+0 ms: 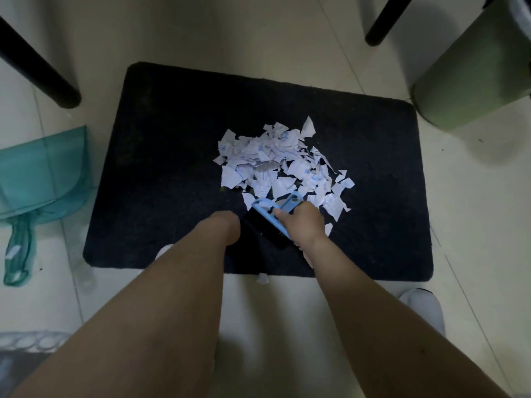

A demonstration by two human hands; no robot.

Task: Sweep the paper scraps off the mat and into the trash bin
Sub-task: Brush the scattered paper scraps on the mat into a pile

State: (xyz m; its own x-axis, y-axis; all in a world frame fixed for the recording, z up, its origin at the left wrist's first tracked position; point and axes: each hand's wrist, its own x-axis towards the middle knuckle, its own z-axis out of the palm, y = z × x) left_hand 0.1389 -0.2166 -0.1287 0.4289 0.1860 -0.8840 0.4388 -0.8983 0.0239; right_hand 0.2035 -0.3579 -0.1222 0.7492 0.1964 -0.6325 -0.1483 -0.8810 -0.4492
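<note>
A pile of white paper scraps (283, 165) with blue print lies on the right half of a dark mat (172, 156). My right hand (301, 225) grips the light blue handle of a small hand brush (265, 209) at the near edge of the pile, its black bristles down on the mat. My left hand (225, 228) is just left of the brush, low over the mat, with its fingers hidden from view. One stray scrap (263, 279) lies at the mat's front edge. The green trash bin (471, 81) stands beyond the mat's far right corner.
A translucent teal dustpan (43, 173) lies on the tiled floor left of the mat. Black furniture legs stand at the far left (37, 67) and far right (385, 21). A white shoe (422, 308) is at the near right.
</note>
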